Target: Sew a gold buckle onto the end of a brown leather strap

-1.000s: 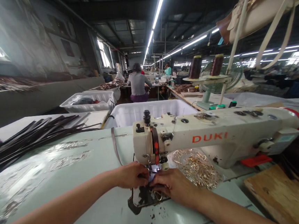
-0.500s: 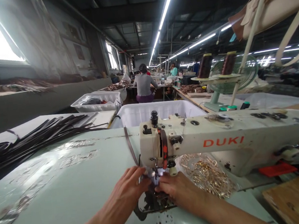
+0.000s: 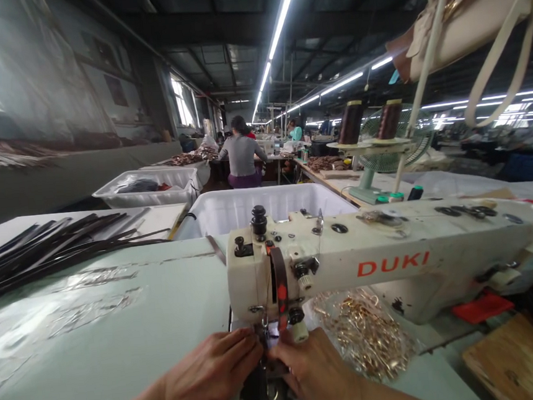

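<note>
Looking across the pale green table [image 3: 120, 337], I see the white DUKI sewing machine [image 3: 383, 258] lying crosswise to my view, its arm running left to right with the needle head at the left end, right above my hands, so the work sits where I can feed it away from me. Behind it stands a white bin [image 3: 230, 206], placed where it looks as if finished pieces could drop off the far edge; a fan of long dark straps [image 3: 51, 250] lies at the far left, within reach, their long axes running left to right. A clear bag of gold metal rings [image 3: 366, 334] rests just right of the needle, near my right hand [image 3: 316, 370]. My left hand [image 3: 211, 373] lies flat with fingers together, pressing down beside the presser foot; the right mirrors it, fingertips pinching close at the foot. Between them sits the small dark strap piece [image 3: 260, 393], flat on the machine bed under the needle; its long axis seems to run away from me toward the bin, though the hands hide most of it.
</note>
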`<state>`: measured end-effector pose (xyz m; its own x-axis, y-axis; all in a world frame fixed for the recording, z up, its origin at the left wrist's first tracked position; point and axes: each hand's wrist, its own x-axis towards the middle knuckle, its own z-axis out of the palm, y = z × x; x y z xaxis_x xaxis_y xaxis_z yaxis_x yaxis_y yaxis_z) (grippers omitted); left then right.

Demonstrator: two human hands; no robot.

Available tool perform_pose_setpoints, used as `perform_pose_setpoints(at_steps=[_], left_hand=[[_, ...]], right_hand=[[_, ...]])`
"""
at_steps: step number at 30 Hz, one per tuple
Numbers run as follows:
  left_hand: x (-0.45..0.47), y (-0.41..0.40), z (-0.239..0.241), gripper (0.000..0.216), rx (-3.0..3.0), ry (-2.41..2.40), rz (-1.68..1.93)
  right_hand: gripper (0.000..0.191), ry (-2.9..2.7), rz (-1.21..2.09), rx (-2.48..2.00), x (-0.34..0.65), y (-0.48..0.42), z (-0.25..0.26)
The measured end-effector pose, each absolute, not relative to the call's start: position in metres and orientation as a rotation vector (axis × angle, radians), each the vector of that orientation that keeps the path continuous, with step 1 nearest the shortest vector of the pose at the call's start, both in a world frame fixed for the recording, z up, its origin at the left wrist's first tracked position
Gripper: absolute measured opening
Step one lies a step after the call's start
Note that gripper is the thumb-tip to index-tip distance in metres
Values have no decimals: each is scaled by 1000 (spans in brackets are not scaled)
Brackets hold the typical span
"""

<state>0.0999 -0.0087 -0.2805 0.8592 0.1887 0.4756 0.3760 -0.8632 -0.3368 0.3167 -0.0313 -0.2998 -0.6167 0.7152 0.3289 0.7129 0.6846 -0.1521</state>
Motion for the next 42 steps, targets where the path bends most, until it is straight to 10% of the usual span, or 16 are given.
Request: perform_pose_setpoints(at_steps=[26,42], left_hand=[[103,2,-273,30,-2949,-685,-310],[114,-5,-258,41,-2659,-579,-847]], right_hand=[[19,-2503,-8,-1188,315,-21,-322],[19,-2503,0,-1153,325,-29,-309]])
